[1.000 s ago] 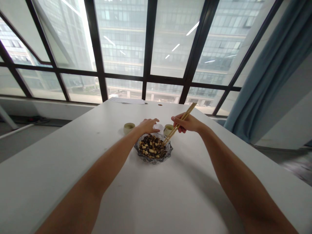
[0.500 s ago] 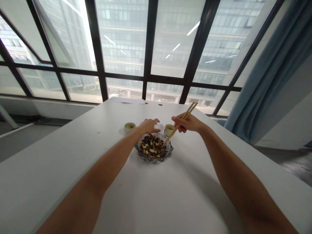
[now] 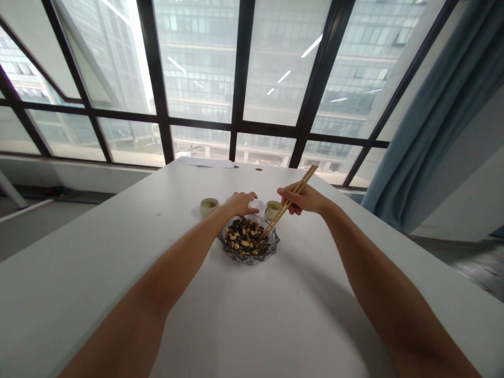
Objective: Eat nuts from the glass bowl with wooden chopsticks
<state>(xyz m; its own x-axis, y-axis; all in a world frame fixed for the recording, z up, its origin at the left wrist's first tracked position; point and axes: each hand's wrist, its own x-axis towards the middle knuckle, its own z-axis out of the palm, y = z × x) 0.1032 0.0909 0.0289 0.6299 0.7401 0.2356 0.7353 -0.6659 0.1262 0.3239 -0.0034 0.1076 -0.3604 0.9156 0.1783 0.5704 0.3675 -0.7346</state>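
My right hand (image 3: 301,198) holds a pair of wooden chopsticks (image 3: 290,202) at a slant, with their lower tips in the right side of a clear glass bowl (image 3: 248,258). Peanuts and dark seeds, mixed together (image 3: 244,236), fill the bowl. Over the bowl's far rim is my left hand (image 3: 241,203), thumb and fingers apart; whether it touches the rim I cannot tell. Beside its fingertips is a white object (image 3: 258,207), partly hidden, perhaps a small dish. A small pale green cup (image 3: 208,208) stands left of that hand, and a similar cup (image 3: 272,210) stands by the chopsticks.
The white table (image 3: 252,315) stretches toward tall dark-framed windows (image 3: 236,126). Papers (image 3: 207,163) lie at its far edge, near small round spots on the tabletop. A blue curtain (image 3: 417,131) hangs on the right.
The chopsticks have shifted slightly in my right hand: their upper ends are closer together and their lower tips a little further apart. My left hand stays in place.
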